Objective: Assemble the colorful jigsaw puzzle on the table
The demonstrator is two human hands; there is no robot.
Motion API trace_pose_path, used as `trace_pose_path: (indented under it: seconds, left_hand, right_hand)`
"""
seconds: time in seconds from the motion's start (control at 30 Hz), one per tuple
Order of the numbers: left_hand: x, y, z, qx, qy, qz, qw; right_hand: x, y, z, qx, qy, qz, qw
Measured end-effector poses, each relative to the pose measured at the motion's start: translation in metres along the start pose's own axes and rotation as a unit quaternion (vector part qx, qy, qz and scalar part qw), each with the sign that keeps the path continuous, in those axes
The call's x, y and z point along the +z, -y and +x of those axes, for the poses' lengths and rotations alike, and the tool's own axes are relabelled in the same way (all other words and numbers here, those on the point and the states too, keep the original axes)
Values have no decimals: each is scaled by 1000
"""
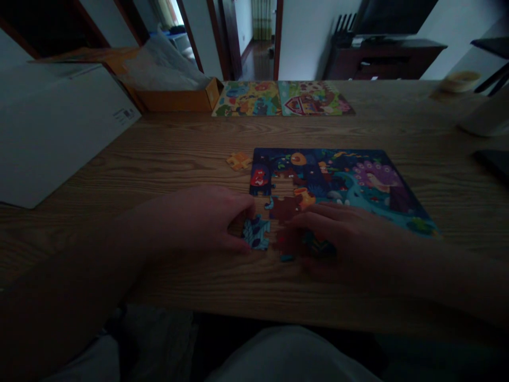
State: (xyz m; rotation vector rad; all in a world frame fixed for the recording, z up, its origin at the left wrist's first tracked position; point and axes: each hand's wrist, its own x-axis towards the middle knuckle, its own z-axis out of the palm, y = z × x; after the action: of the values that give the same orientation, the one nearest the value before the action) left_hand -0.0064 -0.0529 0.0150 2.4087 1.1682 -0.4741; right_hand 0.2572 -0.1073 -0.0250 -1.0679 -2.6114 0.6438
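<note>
**Half-built jigsaw puzzle (338, 183) in dim light**

Head view: The left hand (194, 220) pinches a leaf-patterned puzzle piece (256, 232) between thumb and fingertips, at the puzzle's near edge, on a wooden table (119, 175). The right hand (342, 233) lies curled over dark pieces (314, 246), its hold impossible to tell in the gloom. A loose orange piece (238, 161) sits just beside the puzzle's left edge. Two finished picture puzzles (314, 99) lie at the table's far side, next to a cardboard box (175, 101).

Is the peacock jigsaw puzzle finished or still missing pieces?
Unfinished. The peacock jigsaw puzzle has a gap where the wooden table shows through, and a loose orange piece lies outside it.
</note>
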Motion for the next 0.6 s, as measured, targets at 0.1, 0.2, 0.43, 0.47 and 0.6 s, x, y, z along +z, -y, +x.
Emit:
trace_pose_path:
  seconds: [0.1, 0.2, 0.43, 0.47, 0.6]
  left_hand:
    - [0, 0, 0, 5, -7, -6, 1000]
    - [2, 2, 0, 9, -10, -20, 1000]
    - [4, 3, 0, 13, -15, -32, 999]
    - [3, 2, 0, 14, -16, -30, 999]
    - [1, -1, -1, 18, -12, -30, 999]
  right_hand:
    - [-4, -2, 0, -13, 38, 46, 998]
    - [-8, -5, 2, -34, 63, 86, 994]
    - [-10, -10, 7, -81, 19, 57, 995]
    - [-8, -10, 6, -85, 9, 41, 996]
    - [-1, -3, 2, -88, -8, -13, 996]
